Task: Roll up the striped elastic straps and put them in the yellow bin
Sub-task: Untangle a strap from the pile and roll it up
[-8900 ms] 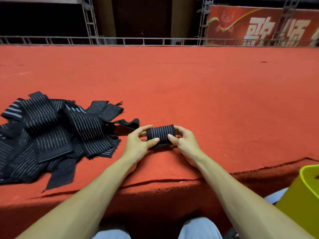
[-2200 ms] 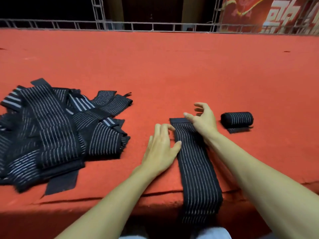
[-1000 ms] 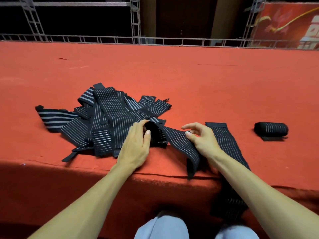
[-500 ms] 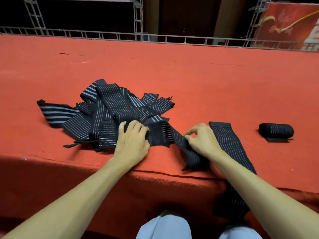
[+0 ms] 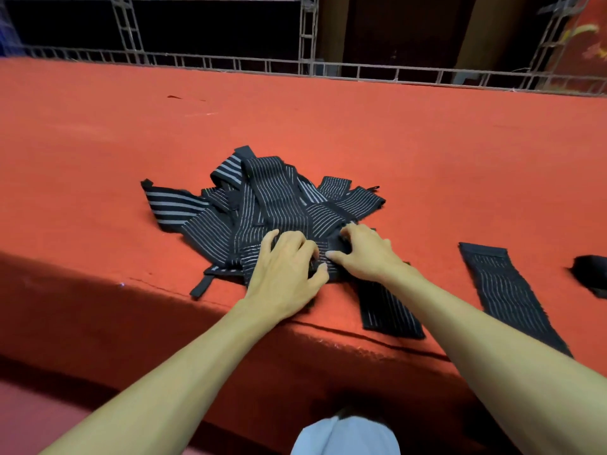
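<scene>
Gripping strap pile [image 5: 272, 198] with left hand [image 5: 285, 267], right hand [image 5: 364, 254], mid frame. Might drag tangled ones off tabletop [image 5: 361, 126].

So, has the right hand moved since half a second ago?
Yes. The right hand moved left, away from the flat strap that it was beside, and now rests on the pile.

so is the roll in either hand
No, the roll lies on the carpet at far right, apart from the left hand and right hand.
</scene>
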A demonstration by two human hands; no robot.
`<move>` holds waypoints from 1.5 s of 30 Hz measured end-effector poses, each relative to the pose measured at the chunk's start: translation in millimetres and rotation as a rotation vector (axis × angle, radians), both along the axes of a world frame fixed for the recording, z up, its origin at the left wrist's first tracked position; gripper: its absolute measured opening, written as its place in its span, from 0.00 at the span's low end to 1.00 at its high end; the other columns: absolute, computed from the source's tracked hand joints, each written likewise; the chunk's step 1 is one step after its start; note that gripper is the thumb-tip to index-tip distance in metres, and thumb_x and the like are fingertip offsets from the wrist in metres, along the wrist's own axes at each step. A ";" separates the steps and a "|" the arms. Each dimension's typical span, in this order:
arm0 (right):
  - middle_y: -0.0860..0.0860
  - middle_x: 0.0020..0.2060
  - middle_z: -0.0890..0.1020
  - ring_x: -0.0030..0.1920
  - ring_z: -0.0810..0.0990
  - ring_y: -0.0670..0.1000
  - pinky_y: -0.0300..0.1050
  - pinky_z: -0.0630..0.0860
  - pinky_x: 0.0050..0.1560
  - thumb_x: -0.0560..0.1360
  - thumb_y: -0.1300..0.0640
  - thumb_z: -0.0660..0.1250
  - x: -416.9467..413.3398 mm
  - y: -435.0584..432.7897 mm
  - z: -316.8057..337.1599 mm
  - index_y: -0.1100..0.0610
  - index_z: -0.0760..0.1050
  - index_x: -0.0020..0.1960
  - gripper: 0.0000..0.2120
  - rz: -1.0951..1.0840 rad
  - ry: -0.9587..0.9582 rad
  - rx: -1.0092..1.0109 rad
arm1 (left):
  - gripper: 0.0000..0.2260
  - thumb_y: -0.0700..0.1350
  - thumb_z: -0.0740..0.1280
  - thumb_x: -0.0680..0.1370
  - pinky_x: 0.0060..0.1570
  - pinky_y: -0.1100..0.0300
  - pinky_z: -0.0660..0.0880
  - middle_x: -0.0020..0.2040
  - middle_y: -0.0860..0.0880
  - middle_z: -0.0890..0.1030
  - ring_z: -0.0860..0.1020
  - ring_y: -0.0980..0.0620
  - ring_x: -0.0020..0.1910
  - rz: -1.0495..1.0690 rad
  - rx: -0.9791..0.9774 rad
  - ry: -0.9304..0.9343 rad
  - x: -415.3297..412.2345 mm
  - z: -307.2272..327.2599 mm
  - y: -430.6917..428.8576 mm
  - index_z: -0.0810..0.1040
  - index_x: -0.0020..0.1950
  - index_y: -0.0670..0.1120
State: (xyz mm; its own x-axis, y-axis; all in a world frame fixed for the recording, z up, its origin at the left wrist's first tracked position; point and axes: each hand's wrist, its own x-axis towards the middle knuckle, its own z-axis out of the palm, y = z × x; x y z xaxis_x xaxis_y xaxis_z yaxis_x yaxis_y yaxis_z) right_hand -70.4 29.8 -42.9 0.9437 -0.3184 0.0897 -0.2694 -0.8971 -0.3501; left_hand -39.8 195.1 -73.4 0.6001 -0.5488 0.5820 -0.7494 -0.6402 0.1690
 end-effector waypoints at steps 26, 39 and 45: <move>0.55 0.63 0.67 0.66 0.65 0.57 0.58 0.66 0.67 0.69 0.31 0.66 -72.0 -36.9 1.4 0.55 0.62 0.68 0.39 0.041 0.093 0.021 | 0.11 0.43 0.60 0.78 0.71 0.50 0.53 0.59 0.51 0.75 0.70 0.53 0.65 0.035 -0.007 0.097 -15.9 -15.2 -27.1 0.79 0.56 0.48; 0.54 0.55 0.80 0.57 0.77 0.56 0.51 0.74 0.55 0.72 0.41 0.70 -19.9 -16.3 -6.3 0.54 0.72 0.62 0.24 0.023 -0.063 0.136 | 0.12 0.43 0.62 0.73 0.69 0.47 0.52 0.56 0.52 0.80 0.74 0.51 0.63 0.081 0.029 -0.010 -12.3 -19.0 -32.4 0.81 0.53 0.49; 0.54 0.40 0.82 0.45 0.79 0.56 0.46 0.72 0.41 0.76 0.45 0.68 -41.8 -23.7 24.6 0.55 0.79 0.43 0.13 0.029 -0.067 0.176 | 0.18 0.43 0.66 0.69 0.69 0.45 0.53 0.60 0.52 0.80 0.74 0.46 0.64 0.184 0.098 -0.079 -23.8 -8.2 -25.7 0.77 0.60 0.48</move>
